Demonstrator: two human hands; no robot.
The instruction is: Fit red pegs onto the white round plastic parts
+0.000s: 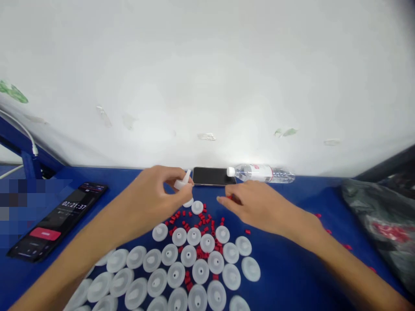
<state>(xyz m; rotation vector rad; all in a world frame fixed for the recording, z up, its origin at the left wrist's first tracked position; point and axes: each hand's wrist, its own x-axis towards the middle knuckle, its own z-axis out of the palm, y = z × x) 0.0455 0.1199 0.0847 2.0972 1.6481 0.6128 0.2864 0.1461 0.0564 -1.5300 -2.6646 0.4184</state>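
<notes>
Head view: bottle (259, 173) beyond right hand (251, 203); phone (210, 176) alongside

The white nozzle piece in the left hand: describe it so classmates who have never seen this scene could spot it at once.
Start at the blue table below the white wall, then find the left hand. Pinched at its fingertips is the white nozzle piece, its narrow spout pointing up. Unlike the pale discs lying on the table, it is held up.
</notes>
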